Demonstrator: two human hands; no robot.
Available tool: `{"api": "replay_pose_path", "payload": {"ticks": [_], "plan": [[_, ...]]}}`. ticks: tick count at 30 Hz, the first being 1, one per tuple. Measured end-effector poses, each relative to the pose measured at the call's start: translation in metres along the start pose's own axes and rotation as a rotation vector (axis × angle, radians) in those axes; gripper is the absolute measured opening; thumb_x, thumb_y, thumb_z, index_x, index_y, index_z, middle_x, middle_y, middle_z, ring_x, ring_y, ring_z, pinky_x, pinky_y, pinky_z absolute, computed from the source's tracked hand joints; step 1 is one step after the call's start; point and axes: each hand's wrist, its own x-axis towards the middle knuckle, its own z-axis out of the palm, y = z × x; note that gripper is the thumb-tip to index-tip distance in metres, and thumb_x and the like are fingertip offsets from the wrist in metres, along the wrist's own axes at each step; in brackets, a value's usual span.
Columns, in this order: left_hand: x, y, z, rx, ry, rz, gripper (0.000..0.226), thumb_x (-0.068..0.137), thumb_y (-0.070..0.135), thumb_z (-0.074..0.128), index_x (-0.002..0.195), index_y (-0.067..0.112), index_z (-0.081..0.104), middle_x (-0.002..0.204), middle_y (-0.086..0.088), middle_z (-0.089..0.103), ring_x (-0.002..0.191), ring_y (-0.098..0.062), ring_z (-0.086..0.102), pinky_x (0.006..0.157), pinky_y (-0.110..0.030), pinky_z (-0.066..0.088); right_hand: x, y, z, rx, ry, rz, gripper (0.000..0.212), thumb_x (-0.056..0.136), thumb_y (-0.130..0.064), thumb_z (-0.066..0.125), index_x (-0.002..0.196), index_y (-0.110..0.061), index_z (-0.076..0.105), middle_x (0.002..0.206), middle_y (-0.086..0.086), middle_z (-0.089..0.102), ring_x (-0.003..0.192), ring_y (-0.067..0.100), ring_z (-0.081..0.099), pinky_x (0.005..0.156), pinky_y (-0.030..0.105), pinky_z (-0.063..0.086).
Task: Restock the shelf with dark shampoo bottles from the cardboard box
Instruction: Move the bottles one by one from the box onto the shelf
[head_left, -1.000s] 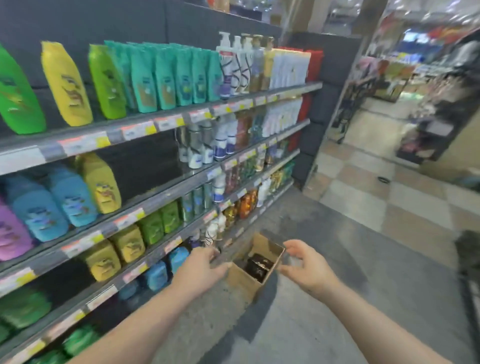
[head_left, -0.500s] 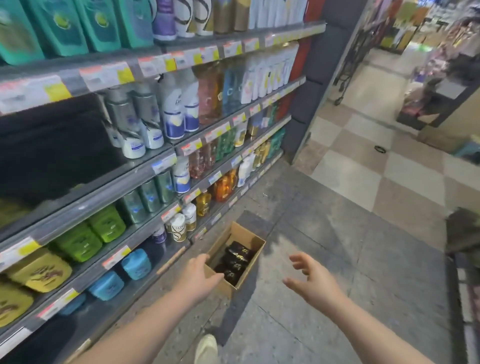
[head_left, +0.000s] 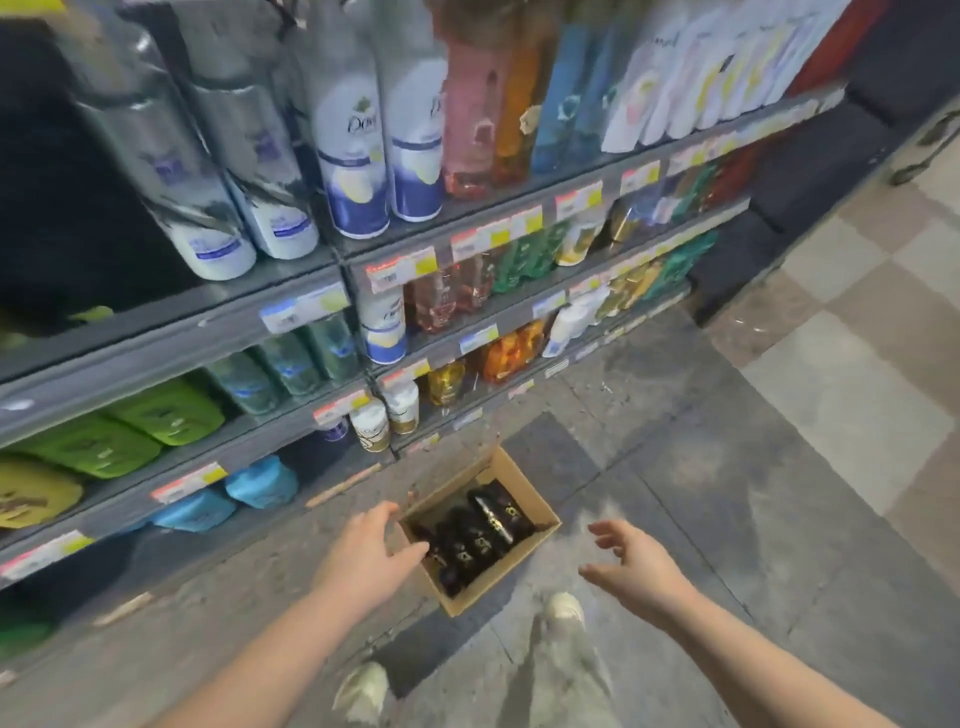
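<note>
Restocking is judged to be at its very start. The cardboard box (head_left: 511, 564) is seen on the floor (head_left: 727, 467) in front of the shelf (head_left: 291, 410), and it is packed with dark shampoo bottles (head_left: 475, 532) lying side by side — no gap among them can be made out. No dark bottle of this kind is identified on the shelf tiers in view, although the lowest tier is partly shadowed and cannot be read fully. Every bottle is therefore taken as still to be moved.

The left hand (head_left: 371, 558) is held over the near-left corner of the box. Its fingers are spread and relaxed, with nothing grasped; the fingertips lie just at the box rim, beside the nearest bottles. Whether a bottle is actually touched cannot be told.

The right hand (head_left: 636, 569) is held to the right of the box, clear of the cardboard, palm turned inward and fingers loosely curled — it is empty as well.

The box thus lies between the two hands, nearer the left. The remaining work is assessed as follows: a bottle is to be gripped, lifted out, and stood on a shelf space. Dark, seemingly bare stretches are visible on the tiers at the left, but the intended slot cannot be determined.
</note>
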Motion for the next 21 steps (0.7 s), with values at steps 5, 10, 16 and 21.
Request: {"api": "replay_pose_path", "payload": {"ticks": [5,10,16,21], "plan": [[0.039,0.011,0.07,-0.172,0.067,-0.247,0.061,0.081,0.042,0.064,0.133,0.02,0.041,0.136,-0.008,0.046,0.123,-0.022,0.047,0.102,-0.033,0.037,0.121,0.026,-0.013,-0.191,-0.226,-0.155,0.046,0.079,-0.024,0.066,0.122,-0.016,0.052,0.121,0.001,0.057,0.11,0.016,0.054,0.086,0.021,0.039],[0.092,0.017,0.154,-0.358,0.055,-0.361,0.054,0.083,0.036,0.064,0.131,0.021,0.043,0.126,-0.004,0.052,0.108,-0.018,0.052,0.091,-0.028,0.04,0.227,0.043,0.006,-0.336,-0.332,-0.293,0.03,0.081,-0.025,0.062,0.107,-0.01,0.06,0.109,0.005,0.062,0.103,0.022,0.057,0.074,0.024,0.037],[0.162,-0.023,0.243,-0.467,0.048,-0.408,0.046,0.084,0.035,0.063,0.126,0.026,0.047,0.108,0.006,0.053,0.094,-0.009,0.053,0.071,-0.018,0.037,0.328,0.082,0.1,-0.365,-0.437,-0.321,0.04,0.081,-0.015,0.059,0.121,-0.011,0.056,0.12,0.007,0.061,0.112,0.021,0.055,0.086,0.021,0.038],[0.216,-0.076,0.308,-0.529,0.134,-0.42,0.041,0.085,0.029,0.063,0.123,0.019,0.052,0.098,0.004,0.059,0.083,-0.01,0.058,0.073,-0.018,0.044,0.404,0.123,0.195,-0.477,-0.511,-0.281,0.037,0.084,-0.008,0.054,0.121,-0.008,0.051,0.118,0.015,0.06,0.108,0.029,0.056,0.089,0.03,0.043]]}}
